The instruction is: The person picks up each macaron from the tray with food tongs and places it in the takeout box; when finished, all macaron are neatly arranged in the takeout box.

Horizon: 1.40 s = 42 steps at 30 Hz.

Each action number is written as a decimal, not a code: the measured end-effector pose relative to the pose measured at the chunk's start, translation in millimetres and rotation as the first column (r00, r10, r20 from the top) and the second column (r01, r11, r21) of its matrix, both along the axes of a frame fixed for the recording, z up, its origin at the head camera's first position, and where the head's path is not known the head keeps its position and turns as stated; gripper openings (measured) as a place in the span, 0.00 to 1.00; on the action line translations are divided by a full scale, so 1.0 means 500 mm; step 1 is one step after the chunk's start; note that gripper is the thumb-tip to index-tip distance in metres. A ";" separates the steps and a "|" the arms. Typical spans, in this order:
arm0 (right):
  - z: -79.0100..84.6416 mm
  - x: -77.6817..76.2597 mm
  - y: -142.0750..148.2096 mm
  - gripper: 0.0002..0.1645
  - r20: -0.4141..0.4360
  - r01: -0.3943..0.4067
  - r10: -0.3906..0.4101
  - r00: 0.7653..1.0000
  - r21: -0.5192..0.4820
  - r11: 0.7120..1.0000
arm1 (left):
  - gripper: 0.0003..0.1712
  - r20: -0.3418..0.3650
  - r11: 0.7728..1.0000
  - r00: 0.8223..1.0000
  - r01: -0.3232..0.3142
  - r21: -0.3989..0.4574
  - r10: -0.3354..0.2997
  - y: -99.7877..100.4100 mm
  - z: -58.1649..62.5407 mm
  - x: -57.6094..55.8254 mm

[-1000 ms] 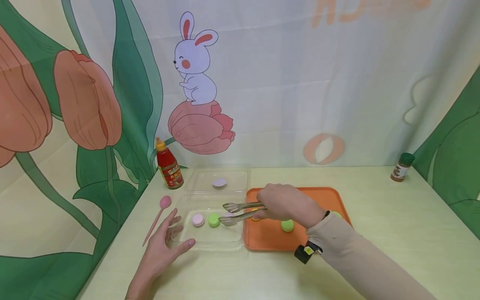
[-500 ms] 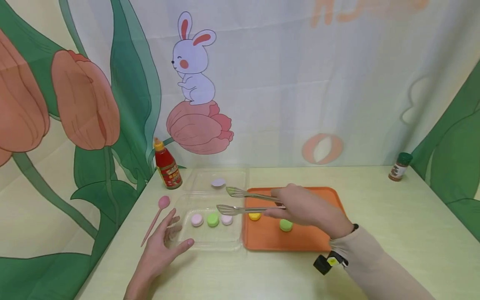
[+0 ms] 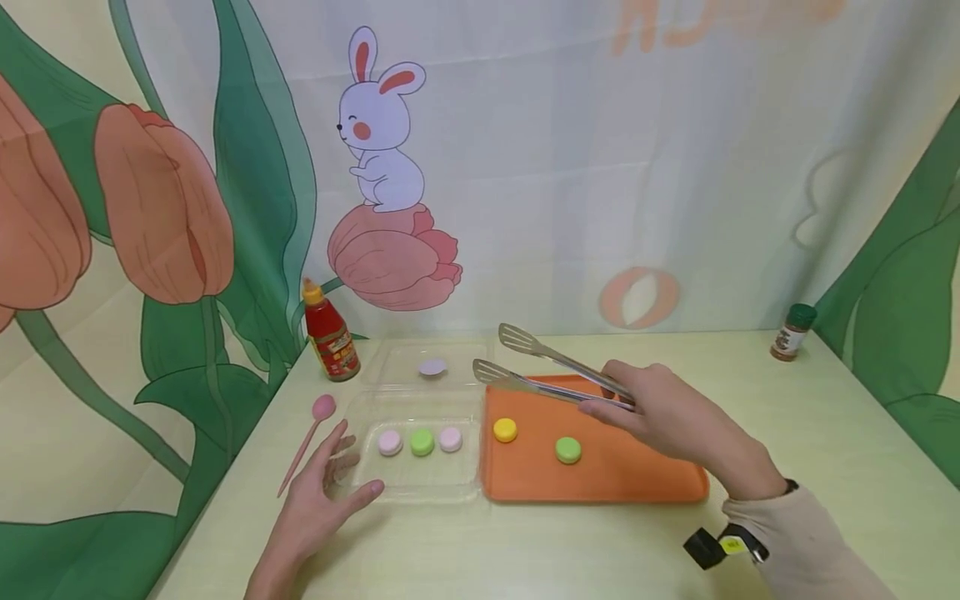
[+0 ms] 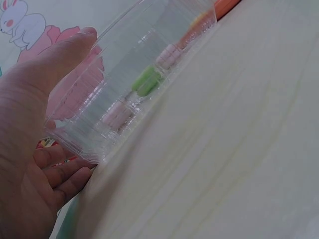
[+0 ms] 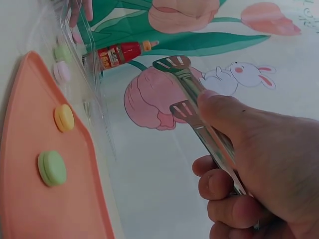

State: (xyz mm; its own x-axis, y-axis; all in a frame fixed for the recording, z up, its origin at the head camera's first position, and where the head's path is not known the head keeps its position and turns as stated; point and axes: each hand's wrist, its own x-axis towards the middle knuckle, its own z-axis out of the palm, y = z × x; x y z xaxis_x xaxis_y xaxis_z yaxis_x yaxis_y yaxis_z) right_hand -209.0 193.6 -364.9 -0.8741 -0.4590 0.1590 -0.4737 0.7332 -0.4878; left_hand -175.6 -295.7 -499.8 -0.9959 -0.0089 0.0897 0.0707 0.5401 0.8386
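Note:
My right hand (image 3: pixel 667 417) holds metal tongs (image 3: pixel 558 375) above the orange tray (image 3: pixel 630 483). The tongs' slotted tips stand apart with nothing between them, as the right wrist view also shows. On the tray lie a yellow macaron (image 3: pixel 505 430) and a green macaron (image 3: pixel 567 450). Left of it, a clear plastic container (image 3: pixel 423 483) has a row of macarons: pink (image 3: pixel 389 442), green (image 3: pixel 422 442) and pink (image 3: pixel 450 439). My left hand (image 3: pixel 318 496) rests at the container's left end, thumb and fingers spread about its corner (image 4: pixel 94 154).
The container's clear lid (image 3: pixel 390 367) lies folded back behind it, with a pale oval piece (image 3: pixel 432 367) on it. A pink spoon (image 3: pixel 309 433) and a red sauce bottle (image 3: pixel 330 337) are at left. A green-capped spice jar (image 3: pixel 793 332) stands at far right. A printed curtain backs the table.
The tongs have moved from over the container up and to the right, leaving a pink macaron in the row. Their tips have spread wider. My left hand has stayed in place.

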 end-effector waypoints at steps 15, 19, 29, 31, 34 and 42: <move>-0.065 0.039 0.087 0.23 0.047 0.086 -0.085 0.995 -0.026 0.996 | 0.65 -0.001 1.000 1.000 -0.007 0.000 0.007 -0.001 0.000 0.004; -0.096 0.052 0.109 0.24 0.062 0.075 -0.073 0.995 -0.041 0.996 | 0.66 0.011 1.000 1.000 -0.009 -0.001 0.009 -0.002 0.000 0.005; -0.167 0.083 0.148 0.19 0.091 0.071 -0.068 0.994 -0.038 0.997 | 0.65 -0.011 1.000 1.000 -0.003 0.010 0.003 0.001 -0.001 0.003; -0.177 0.086 0.152 0.22 0.118 0.077 -0.073 0.990 -0.030 0.997 | 0.64 -0.014 1.000 1.000 -0.001 0.010 0.002 0.001 -0.002 0.002; -0.190 0.088 0.157 0.26 0.153 0.081 -0.077 0.985 -0.020 0.996 | 0.64 -0.011 1.000 1.000 -0.003 0.005 0.003 0.001 -0.001 0.001; -0.209 0.093 0.160 0.19 0.141 0.073 -0.072 0.987 0.003 0.997 | 0.65 0.011 1.000 1.000 -0.007 -0.004 0.007 0.000 0.002 0.002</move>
State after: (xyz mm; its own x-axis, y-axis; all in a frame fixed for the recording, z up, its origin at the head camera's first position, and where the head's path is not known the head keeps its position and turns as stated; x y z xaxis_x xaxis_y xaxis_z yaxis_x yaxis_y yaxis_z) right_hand -162.8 273.4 -469.6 -0.9188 -0.3933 0.0326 -0.3455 0.7619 -0.5478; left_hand -174.9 -295.7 -499.0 -0.9968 -0.0157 0.0789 0.0578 0.5436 0.8374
